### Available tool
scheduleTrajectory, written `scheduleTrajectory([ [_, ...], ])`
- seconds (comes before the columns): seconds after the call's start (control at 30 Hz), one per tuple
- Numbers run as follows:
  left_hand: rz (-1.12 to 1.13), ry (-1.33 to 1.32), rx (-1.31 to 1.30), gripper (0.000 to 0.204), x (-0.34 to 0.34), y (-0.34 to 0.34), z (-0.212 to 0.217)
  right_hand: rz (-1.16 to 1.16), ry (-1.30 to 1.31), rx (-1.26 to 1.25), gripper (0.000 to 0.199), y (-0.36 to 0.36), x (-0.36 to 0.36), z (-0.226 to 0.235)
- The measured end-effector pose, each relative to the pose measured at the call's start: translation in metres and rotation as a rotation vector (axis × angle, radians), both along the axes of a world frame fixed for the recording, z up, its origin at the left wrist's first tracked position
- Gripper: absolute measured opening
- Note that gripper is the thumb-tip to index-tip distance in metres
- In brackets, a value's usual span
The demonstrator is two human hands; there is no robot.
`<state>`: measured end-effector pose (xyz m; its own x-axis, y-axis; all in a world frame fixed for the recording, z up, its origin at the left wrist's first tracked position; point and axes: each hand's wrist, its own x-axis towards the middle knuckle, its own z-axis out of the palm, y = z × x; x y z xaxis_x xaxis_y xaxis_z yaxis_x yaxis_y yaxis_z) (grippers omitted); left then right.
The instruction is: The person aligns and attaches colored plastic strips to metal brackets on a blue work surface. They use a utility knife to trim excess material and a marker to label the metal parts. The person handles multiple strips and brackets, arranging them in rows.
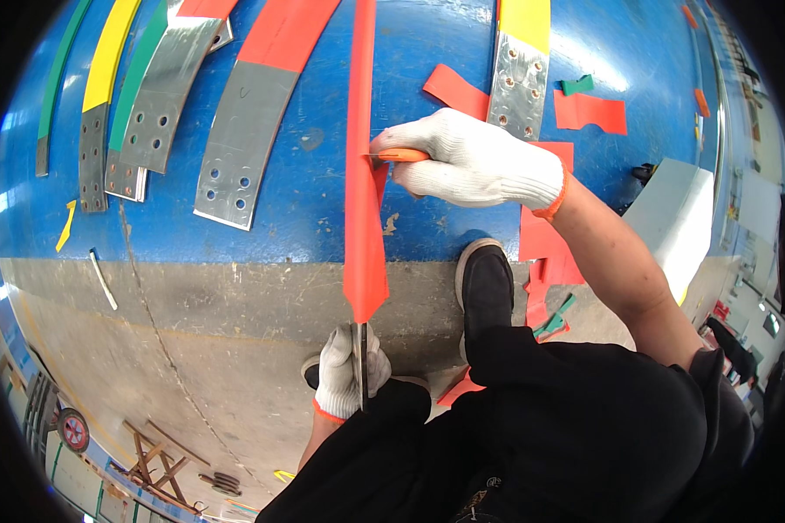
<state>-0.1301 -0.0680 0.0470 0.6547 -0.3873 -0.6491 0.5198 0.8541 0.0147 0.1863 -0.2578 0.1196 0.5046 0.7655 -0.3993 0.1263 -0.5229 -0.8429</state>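
A flat metal bar stands on edge before me, its near end bare. My left hand, in a white knitted glove, is closed around that bare end. Farther along, a red plastic sleeve covers the bar and flares loose near its lower end. My right hand, gloved likewise, grips an orange-handled knife. The knife's tip meets the right side of the red sleeve, where a flap of the sleeve hangs away. Most of the blade is hidden.
Several drilled metal bars with red, yellow and green sleeves lie on the blue floor at left. A yellow-sleeved bar lies beyond my right hand. Red sleeve scraps are strewn at right. My shoe stands close by.
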Motion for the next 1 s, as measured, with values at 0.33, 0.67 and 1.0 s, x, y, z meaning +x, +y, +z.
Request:
scheduleTrajectory([
  [0.33,-0.078,0.107,0.255,0.054,0.012,-0.001,0.022,0.129,-0.056,-0.075,0.044,-0.002,0.012,0.014],
  [0.67,-0.083,0.23,0.53,0.032,0.026,-0.007,0.044,0.201,-0.067,-0.36,0.042,-0.015,0.016,0.04],
  [1.0,-0.053,0.178,0.544,0.037,0.025,-0.016,0.041,0.1,-0.073,-0.076,0.044,-0.036,0.005,0.006],
])
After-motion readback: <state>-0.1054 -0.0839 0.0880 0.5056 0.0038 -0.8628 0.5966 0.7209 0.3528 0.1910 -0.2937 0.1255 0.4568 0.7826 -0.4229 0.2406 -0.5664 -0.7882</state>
